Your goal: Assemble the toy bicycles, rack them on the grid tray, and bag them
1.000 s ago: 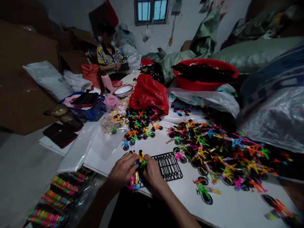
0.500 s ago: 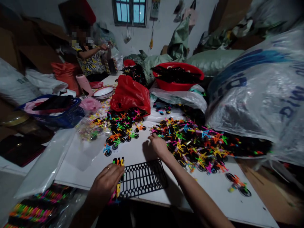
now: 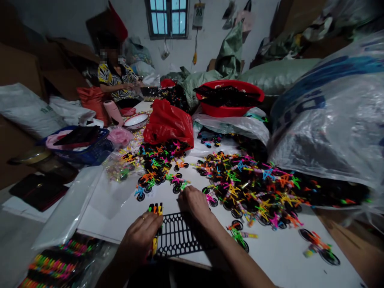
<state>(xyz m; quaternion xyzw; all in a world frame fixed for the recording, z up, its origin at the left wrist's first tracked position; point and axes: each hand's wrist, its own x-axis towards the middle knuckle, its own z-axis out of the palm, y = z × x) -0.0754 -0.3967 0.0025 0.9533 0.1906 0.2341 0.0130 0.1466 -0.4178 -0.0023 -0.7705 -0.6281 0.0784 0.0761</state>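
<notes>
My left hand (image 3: 145, 229) is closed over the left end of a black plastic rack (image 3: 181, 236) with rows of slots. Brightly coloured toy parts (image 3: 155, 209) stand in that end, partly under my fingers. The rack lies by the table's near edge, its right part behind my right forearm. My right hand (image 3: 194, 205) is over the rack's far side, its fingers closed at a pink and green toy bicycle (image 3: 177, 183) with black wheels. A large heap of toy bicycles (image 3: 240, 180) lies to the right, a smaller heap (image 3: 159, 164) ahead to the left.
Loose toy bicycles (image 3: 239, 236) lie right of my forearm. Behind the heaps are a red plastic bag (image 3: 169, 124) and a red basin (image 3: 229, 110). A big clear sack (image 3: 330, 120) stands right, a blue basket (image 3: 87, 152) left. Another person (image 3: 120, 82) sits at the far end.
My right hand has come back from the heap towards the rack, with a toy bicycle now at its fingertips. More bicycles lie loose beside the heap. The other person's hands have lowered.
</notes>
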